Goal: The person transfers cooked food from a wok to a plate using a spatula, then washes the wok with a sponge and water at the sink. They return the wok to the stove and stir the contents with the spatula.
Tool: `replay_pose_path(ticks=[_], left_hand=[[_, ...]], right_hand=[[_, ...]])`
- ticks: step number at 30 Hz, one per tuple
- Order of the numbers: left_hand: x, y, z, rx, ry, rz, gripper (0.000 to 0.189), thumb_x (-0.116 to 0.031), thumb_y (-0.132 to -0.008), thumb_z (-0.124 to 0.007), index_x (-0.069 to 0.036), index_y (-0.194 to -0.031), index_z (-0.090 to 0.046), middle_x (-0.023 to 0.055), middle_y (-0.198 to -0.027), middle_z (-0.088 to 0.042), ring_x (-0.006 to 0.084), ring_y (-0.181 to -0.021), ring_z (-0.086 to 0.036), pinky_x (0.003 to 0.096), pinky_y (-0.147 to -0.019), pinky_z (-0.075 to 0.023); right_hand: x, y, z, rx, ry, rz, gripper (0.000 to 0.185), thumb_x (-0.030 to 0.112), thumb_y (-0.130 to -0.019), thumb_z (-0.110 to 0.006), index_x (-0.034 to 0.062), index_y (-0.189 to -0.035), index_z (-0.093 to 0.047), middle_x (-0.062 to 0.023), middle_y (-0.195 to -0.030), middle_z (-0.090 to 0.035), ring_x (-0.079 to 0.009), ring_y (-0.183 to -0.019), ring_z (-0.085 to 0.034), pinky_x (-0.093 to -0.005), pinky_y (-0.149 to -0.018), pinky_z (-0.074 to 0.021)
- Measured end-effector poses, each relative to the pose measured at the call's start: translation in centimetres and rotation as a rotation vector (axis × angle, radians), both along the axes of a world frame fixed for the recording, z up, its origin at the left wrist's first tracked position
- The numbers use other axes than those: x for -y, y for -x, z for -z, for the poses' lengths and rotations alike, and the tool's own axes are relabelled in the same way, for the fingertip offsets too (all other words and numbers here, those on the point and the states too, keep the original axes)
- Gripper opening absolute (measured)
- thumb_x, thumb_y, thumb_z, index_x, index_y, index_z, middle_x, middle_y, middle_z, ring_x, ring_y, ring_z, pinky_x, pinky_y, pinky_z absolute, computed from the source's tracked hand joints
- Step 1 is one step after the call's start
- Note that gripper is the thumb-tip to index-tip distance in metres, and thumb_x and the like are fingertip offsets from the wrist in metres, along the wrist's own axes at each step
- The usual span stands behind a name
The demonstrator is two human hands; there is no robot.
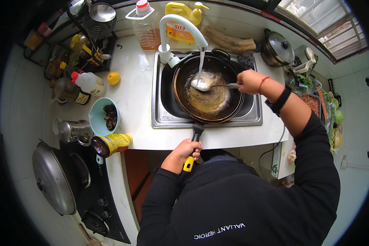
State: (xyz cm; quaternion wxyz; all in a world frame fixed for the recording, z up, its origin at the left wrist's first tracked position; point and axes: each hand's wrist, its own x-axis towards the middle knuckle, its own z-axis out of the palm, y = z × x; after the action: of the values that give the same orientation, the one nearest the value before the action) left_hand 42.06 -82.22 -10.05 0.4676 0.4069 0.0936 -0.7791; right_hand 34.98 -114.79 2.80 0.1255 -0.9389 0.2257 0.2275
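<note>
A dark wok [208, 106] rests over the stainless-steel sink [166, 123], with cloudy brownish water in its bottom. My left hand [187, 152] is closed around its black and yellow handle [198, 130]. From the white faucet [184, 19] a stream of water runs into the wok. My right hand [249, 81] grips the handle of a metal spatula or ladle [230, 86]; its head is inside the wok, under the stream, where splashing water partly hides its shape.
Left of the sink stand a light-blue bowl [93, 113] with dark pieces, a yellow-labelled jar [120, 143], an orange fruit [113, 78] and bottles. A gas stove [101, 190] lies lower left. Behind are an oil jug [146, 29] and detergent bottle [183, 15]; right, a lidded pot [276, 49].
</note>
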Motion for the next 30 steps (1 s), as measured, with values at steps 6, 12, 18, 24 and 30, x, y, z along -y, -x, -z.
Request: replay_pose_path(ticks=[6, 12, 18, 24, 30], left_hand=[[-0.2, -0.6, 0.1, -0.010, -0.012, 0.000, 0.012, -0.002, -0.077, -0.057, -0.009, -0.079, -0.047, 0.0010, -0.055, -0.045, 0.0115, -0.042, -0.044, 0.0280, -0.041, -0.0397], [-0.2, -0.8, 0.5, -0.015, -0.016, 0.001, 0.013, -0.002, -0.076, -0.058, -0.008, -0.079, -0.048, 0.0015, -0.055, -0.046, 0.0118, -0.041, -0.044, 0.0281, -0.041, -0.0395], [-0.3, -1.4, 1.2, -0.021, -0.014, 0.010, 0.013, -0.002, -0.076, -0.059, -0.009, -0.079, -0.048, 0.0012, -0.056, -0.047, 0.0108, -0.041, -0.044, 0.0265, -0.040, -0.0385], [-0.6, -1.4, 1.5, -0.037, -0.009, 0.018, 0.012, -0.003, -0.077, -0.059, -0.009, -0.076, -0.049, 0.0004, -0.056, -0.047, 0.0102, -0.041, -0.044, 0.0261, -0.040, -0.0381], [-0.5, -1.5, 1.3, -0.047, -0.003, 0.021, 0.012, -0.003, -0.078, -0.059, -0.009, -0.076, -0.049, 0.0001, -0.056, -0.046, 0.0101, -0.041, -0.043, 0.0262, -0.040, -0.0373]], right_hand=[[-1.2, 0.5, -2.2, -0.156, -0.203, -0.017, 0.028, 0.017, -0.064, -0.073, 0.0061, -0.089, -0.070, -0.0127, -0.085, -0.068, -0.0276, -0.082, -0.065, -0.0356, -0.075, -0.0509], [0.9, 0.0, -4.5, -0.411, 0.020, -0.060, 0.026, 0.012, -0.060, -0.074, 0.0079, -0.086, -0.072, -0.0100, -0.082, -0.069, -0.0242, -0.078, -0.066, -0.0343, -0.072, -0.0513], [1.6, -2.3, -0.4, -0.204, -0.188, 0.083, 0.027, 0.008, -0.065, -0.072, 0.0068, -0.091, -0.069, -0.0089, -0.080, -0.067, -0.0229, -0.070, -0.065, -0.0335, -0.060, -0.0520], [2.9, -2.7, -0.9, -0.346, -0.224, 0.129, 0.027, 0.004, -0.067, -0.071, 0.0054, -0.093, -0.067, -0.0071, -0.073, -0.064, -0.0181, -0.058, -0.061, -0.0319, -0.049, -0.0483], [3.9, -2.9, -0.7, -0.358, -0.290, 0.129, 0.025, 0.008, -0.069, -0.072, 0.0056, -0.093, -0.067, -0.0051, -0.069, -0.064, -0.0157, -0.058, -0.060, -0.0305, -0.050, -0.0472]])
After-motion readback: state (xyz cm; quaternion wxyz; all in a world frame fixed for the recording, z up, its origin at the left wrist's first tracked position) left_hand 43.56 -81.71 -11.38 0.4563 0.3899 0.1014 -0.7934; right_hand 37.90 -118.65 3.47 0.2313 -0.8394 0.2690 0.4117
